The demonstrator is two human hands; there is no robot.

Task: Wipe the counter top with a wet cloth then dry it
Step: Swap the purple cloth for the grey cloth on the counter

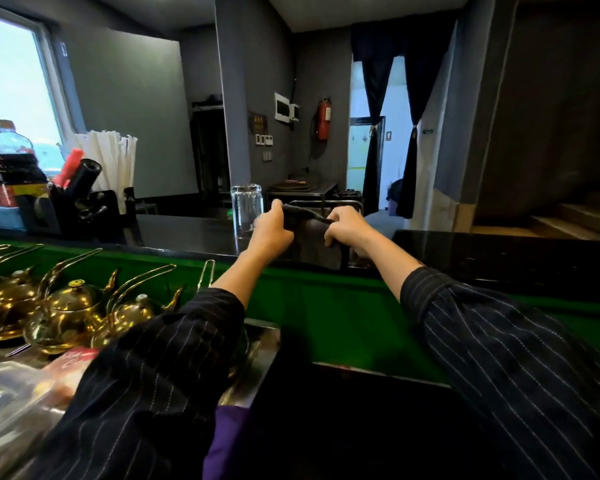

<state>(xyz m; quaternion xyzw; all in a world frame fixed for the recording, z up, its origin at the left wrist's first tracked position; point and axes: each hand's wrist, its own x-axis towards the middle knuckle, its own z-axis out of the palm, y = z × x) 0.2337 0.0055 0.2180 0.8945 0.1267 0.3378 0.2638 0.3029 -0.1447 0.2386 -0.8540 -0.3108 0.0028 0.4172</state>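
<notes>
Head view: both arms reach fwd over a green ledge [326, 306] to the black glossy desk [187, 232]. The left hand [272, 233] and right hand [347, 226] hold a dark grey cloth [310, 242] between them, pulled taut along its top edge. The left fingers [284, 227] are curled round one end with the thumb up; the right fingers [330, 233] are curled tight round the other end. The rest of the cloth hangs down to the desk near its front edge (can't tell if it lies flat there). Both sleeves [499, 341] are dark w/ thin pinstripes.

An upturned clear glass [246, 211] stands on the desk just left of the left hand. Far left on the desk: a black caddy [80, 206] w/ dark tools, a bundle of white wrapped straws [110, 157] and a big bottle [11, 142] by the window [11, 81].

Below the ledge, left, brass teapots [70, 306] w/ long wire handles crowd a steel surface.

The room is grey-walled and dim. A pillar [236, 98] stands mid-frame, w/ a red fire extinguisher [324, 119] and switch plates on the wall beyond. Dark curtains [374, 140], tied back, frame a bright doorway [392, 133]. Steps [568, 220] rise at right, past the desk's far end.
</notes>
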